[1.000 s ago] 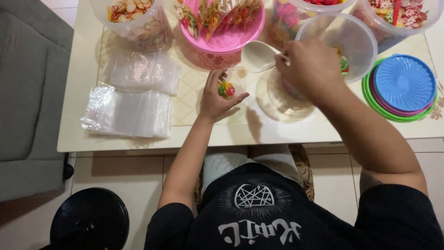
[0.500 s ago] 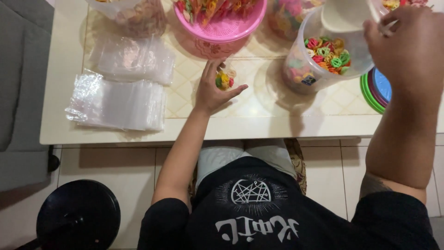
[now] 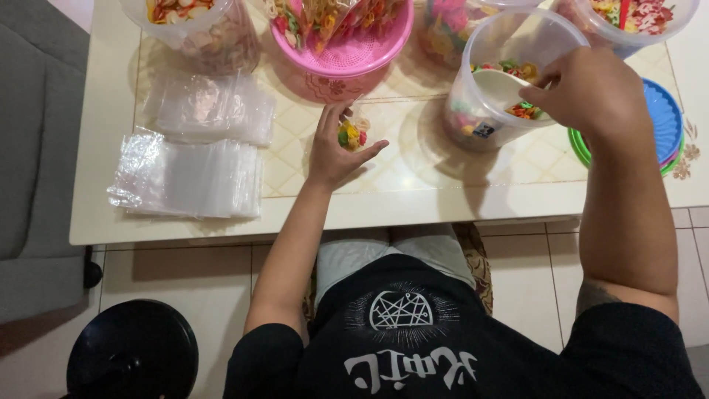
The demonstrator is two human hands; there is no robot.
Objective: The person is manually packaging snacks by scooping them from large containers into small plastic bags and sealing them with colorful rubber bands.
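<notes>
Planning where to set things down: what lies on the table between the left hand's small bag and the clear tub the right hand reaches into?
Head view: nothing; bare patterned table separates small bag from clear tub.

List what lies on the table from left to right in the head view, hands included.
stack of clear bags → left hand holding a small filled bag → clear tub of coloured rings → right hand → stacked coloured lids

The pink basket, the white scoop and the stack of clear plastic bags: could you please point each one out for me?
pink basket [image 3: 354,55], head view, on its perforated inner wall.
white scoop [image 3: 496,87], head view, on its bowl inside the clear tub.
stack of clear plastic bags [image 3: 188,177], head view, on the top bag's middle.
</notes>
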